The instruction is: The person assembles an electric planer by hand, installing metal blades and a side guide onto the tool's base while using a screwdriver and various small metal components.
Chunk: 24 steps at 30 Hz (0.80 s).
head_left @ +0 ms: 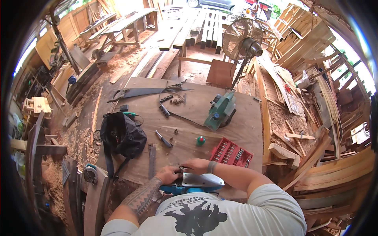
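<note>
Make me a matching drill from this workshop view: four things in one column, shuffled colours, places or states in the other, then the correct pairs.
Things
1. Handsaw
2. Fabric bag
3. Bit case
4. Power tool

Colours, places, states
A. Red and lying open
B. Blue and bare metal, at the left hand and right hand
C. Near the far edge of the table
D. Black, on the table's left side

Right pairs: 1-C, 2-D, 3-A, 4-B

Just beyond the blue power tool (pixel 202 181), bare tabletop (pixel 188 150) leaves passage (a green container (pixel 201 141) stands ahead).
</note>
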Motion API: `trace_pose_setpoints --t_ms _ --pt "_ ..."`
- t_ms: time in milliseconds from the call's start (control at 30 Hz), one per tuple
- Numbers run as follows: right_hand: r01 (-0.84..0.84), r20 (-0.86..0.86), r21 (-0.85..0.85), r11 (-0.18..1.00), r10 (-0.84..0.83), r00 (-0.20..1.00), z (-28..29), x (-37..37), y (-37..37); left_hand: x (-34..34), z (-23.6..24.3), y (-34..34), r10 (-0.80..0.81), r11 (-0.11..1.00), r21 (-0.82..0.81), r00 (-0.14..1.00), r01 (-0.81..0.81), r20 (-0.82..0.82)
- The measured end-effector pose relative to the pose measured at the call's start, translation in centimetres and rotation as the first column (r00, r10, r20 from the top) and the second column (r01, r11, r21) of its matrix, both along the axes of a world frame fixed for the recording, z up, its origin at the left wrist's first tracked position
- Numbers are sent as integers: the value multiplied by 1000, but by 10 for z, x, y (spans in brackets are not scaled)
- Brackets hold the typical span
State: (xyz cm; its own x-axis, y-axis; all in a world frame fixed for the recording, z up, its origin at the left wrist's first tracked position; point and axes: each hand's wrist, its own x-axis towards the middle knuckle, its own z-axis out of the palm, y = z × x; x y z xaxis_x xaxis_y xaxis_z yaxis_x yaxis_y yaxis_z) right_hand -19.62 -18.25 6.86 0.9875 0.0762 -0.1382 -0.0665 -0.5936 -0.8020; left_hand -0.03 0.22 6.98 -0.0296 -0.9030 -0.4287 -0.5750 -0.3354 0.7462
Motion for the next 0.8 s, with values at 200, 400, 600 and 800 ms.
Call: trace_pose_setpoints --t_ms 200,400,600,800 --pt "52 73 -39 998 -49 996 -5 0 5 1 -3 0 -2 999 -32 1000 2 4" --pt "100 140 -89 991 -87 986 -5 2 13 -4 16 -4 13 997 78 999 -17 49" --pt "97 129 -173 980 -75 989 -3 5 16 -4 14 -3 13 997 80 997 -19 78" --pt "144 109 -188 972 -125 986 -3 2 21 -5 11 -4 18 998 57 996 -23 86"
